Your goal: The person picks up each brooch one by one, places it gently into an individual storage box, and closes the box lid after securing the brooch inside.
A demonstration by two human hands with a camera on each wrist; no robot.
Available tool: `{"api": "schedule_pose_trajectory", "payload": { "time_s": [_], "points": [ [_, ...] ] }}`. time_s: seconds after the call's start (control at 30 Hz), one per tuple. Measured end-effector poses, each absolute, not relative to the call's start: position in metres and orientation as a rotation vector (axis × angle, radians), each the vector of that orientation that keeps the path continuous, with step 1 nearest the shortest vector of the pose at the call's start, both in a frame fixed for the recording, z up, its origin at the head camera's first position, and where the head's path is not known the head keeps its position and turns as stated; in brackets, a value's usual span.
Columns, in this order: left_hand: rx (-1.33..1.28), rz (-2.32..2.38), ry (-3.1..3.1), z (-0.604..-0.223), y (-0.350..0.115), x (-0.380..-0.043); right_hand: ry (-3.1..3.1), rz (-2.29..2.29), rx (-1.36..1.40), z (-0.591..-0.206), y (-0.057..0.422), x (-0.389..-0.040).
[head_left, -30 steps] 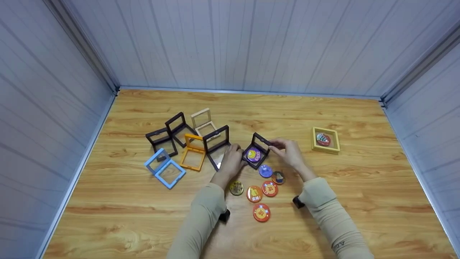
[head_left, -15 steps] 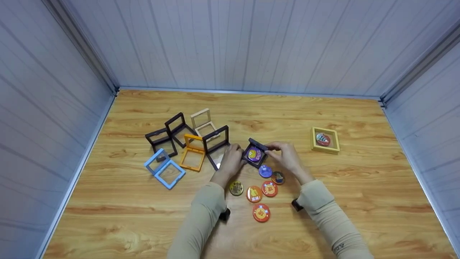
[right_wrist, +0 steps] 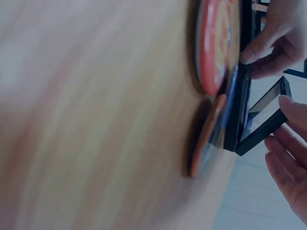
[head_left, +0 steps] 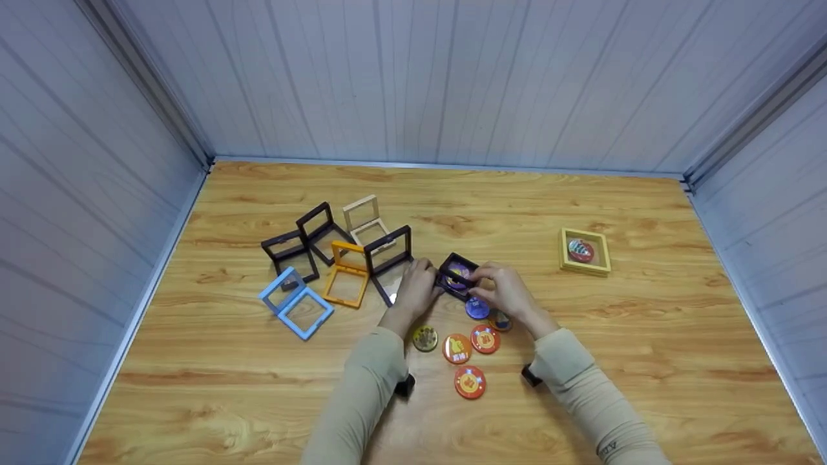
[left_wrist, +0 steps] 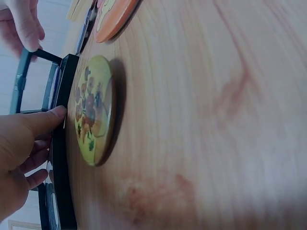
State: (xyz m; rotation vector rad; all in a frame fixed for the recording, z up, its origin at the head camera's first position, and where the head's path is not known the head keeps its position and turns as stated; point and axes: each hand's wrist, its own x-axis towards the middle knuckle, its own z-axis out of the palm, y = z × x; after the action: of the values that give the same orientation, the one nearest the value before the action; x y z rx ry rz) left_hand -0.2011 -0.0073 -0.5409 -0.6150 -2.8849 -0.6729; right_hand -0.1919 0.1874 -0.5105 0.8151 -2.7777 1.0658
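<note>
A small black hinged display frame [head_left: 448, 261] rests on the table in front of me, its lid tilted partway down over a purple pin badge [head_left: 460, 267] inside. My right hand [head_left: 509, 290] pinches the lid's edge between thumb and fingers, as the right wrist view shows on the raised lid [right_wrist: 268, 129]. My left hand [head_left: 418, 284] holds the base at its left side, the thumb pressed on the rim in the left wrist view. Near my right hand lie a blue badge [head_left: 477, 308] and a dark badge [head_left: 500, 320]. A yellow-green badge [left_wrist: 93, 112] lies close to my left wrist.
Several opened frames stand to the left, including a larger black one [head_left: 389, 265], an orange one [head_left: 347, 301], a blue one [head_left: 303, 332] and a cream one [head_left: 362, 205]. Red badges [head_left: 470, 382] and an orange badge [head_left: 457, 349] lie nearer me. At right sits a yellow frame [head_left: 585, 268] holding a badge.
My right hand has moved left and slightly toward me, swinging the small black frame's lid from upright down over the purple badge. My left hand has stayed at the base.
</note>
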Motion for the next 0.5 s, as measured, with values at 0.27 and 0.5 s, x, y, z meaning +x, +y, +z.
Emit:
{"api": "schedule_pose_trajectory", "payload": {
  "time_s": [0.27, 0.5],
  "points": [
    [-0.596, -0.674, -2.915, -0.5394, -0.0059, -0.2012, -2.848, 0.841, 0.912, -0.5120, 0.1832, -0.1925],
    [-0.594, -0.648, -2.907, -0.5399, -0.0056, -0.2007, -2.836, 0.697, 0.986, -0.5137, 0.1827, -0.1941]
  ]
}}
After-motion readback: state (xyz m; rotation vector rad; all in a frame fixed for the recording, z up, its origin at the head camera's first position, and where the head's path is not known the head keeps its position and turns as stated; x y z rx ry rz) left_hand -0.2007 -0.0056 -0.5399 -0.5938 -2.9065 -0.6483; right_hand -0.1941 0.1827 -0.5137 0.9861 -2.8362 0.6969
